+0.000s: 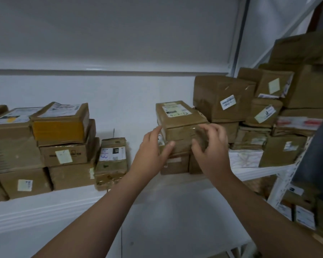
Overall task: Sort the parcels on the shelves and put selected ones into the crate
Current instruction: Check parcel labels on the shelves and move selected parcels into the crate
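A stack of brown taped parcels [181, 135] stands in the middle of the white shelf [63, 200]. Its top parcel [177, 112] bears a white label with handwriting. My left hand [153, 149] touches the stack's left side with fingers nearly straight. My right hand [211, 151] is at the stack's front right, fingers curled over a middle parcel's edge. Whether it truly grips the parcel is unclear. No crate is in view.
Piles of brown boxes [60, 138] fill the shelf's left part, with a small labelled parcel [111, 161] beside them. Larger boxes [222, 97] are heaped at the right. A second rack [287, 185] with parcels stands at the right, below.
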The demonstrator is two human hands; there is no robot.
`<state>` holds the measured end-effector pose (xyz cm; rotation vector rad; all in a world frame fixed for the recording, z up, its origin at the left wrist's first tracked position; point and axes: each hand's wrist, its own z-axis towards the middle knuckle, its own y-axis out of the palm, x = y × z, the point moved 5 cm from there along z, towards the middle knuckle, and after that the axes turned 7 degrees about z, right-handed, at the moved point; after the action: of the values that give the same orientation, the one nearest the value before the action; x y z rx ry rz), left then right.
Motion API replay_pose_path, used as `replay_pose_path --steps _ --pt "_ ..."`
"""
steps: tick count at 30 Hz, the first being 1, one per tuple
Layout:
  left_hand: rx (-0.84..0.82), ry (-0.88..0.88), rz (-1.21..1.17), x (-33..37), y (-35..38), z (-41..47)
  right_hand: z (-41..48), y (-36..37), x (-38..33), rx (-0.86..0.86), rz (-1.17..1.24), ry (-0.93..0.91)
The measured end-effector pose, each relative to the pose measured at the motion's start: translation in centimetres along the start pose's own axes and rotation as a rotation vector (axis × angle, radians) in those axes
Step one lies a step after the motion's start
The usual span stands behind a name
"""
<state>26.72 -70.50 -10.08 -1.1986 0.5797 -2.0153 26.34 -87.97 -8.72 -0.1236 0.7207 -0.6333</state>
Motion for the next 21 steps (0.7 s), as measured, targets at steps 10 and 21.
replay_pose_path --steps 10,21 --pt "-0.051 -0.339 -0.377 2.1 2.0 3.6 2.6 0.9 3.0 -0.228 0.334 0.355" --pt "0.206 -0.386 -0.682 2.9 0.4 0.8 2.7 -0.2 1.8 -0.176 0.716 0.373"
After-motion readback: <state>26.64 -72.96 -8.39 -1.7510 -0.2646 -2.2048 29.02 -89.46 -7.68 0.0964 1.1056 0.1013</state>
